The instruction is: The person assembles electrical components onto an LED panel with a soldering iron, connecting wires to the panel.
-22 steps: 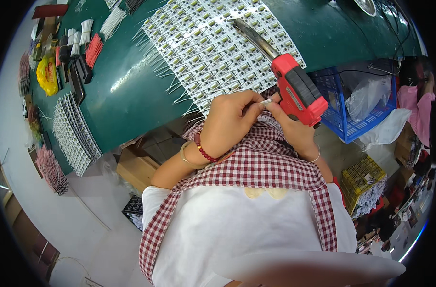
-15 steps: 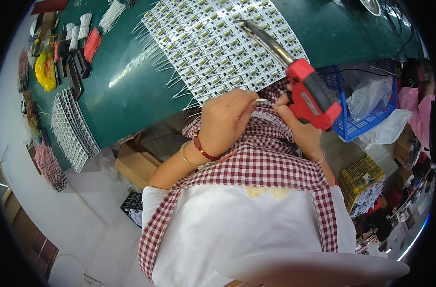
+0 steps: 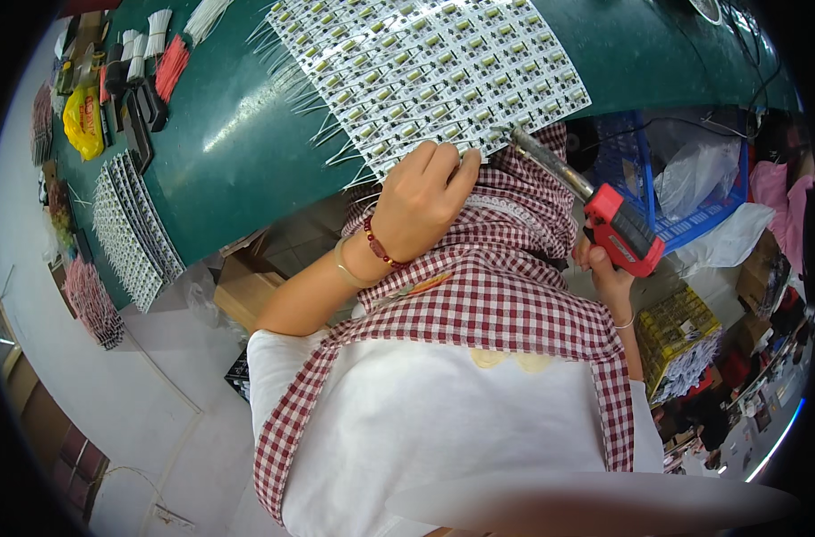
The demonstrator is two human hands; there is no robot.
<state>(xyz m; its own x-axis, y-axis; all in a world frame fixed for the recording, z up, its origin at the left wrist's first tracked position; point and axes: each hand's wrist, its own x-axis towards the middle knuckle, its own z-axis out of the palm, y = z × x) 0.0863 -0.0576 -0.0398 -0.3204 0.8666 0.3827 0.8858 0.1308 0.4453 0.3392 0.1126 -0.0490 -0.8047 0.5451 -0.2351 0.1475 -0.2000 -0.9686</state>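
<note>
A sheet of white circuit boards lies on the green table, each board bearing a small yellowish part. White wires stick out along the sheet's left side. My left hand is closed in a pinch at the sheet's near edge. The white wire seen in it earlier is mostly hidden by the fingers now. My right hand wraps the handle of a red and black soldering gun. The gun's long metal tip points up and left, reaching the sheet's near edge just right of my left fingertips.
Stacked board sheets lie at the table's left edge. Behind them are a yellow bag, black-handled tools and bundles of white and red wires. A blue crate stands to the right, near a yellow crate.
My hands have moved apart. The left has risen to the sheet's edge; the right has drawn back rightward and down, bringing the soldering gun's tip from above the sheet to its near edge.
</note>
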